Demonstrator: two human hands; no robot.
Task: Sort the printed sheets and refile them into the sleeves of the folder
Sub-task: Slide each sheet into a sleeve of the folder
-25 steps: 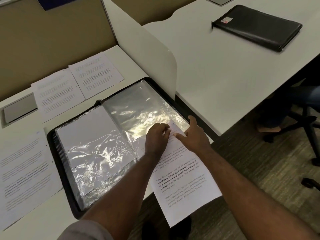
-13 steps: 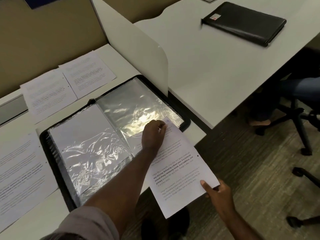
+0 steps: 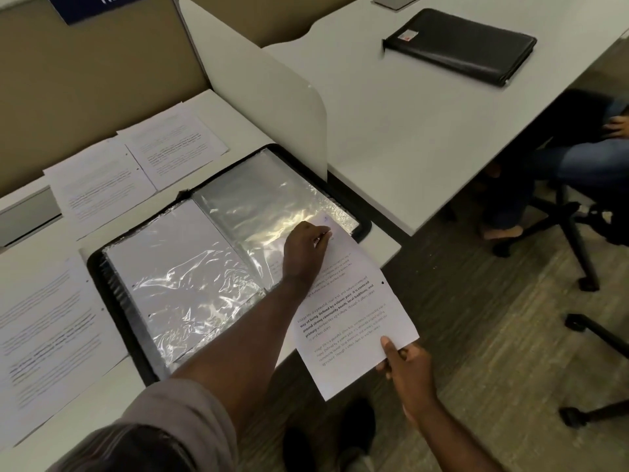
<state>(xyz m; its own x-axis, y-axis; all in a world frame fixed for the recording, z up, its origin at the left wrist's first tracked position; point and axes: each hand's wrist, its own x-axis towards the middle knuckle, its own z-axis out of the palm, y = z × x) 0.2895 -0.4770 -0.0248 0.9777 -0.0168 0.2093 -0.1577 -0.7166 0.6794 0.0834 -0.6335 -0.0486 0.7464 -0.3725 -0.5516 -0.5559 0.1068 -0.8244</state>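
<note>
**Feeding a sheet into the sleeve**

Pinching the printed sheet (image 3: 350,321) at its lower corner, the right hand (image 3: 406,369) steadies it. The left hand (image 3: 306,248) grips its top edge at the crinkled, glossy sleeve (image 3: 272,206) of the open black folder (image 3: 112,301), centre frame on the bench (image 3: 391,131).

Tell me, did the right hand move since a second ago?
Yes. The right hand was up by the folder at the sheet's top corner; now it pinches the sheet's bottom edge, off the desk and nearer the person.
</note>
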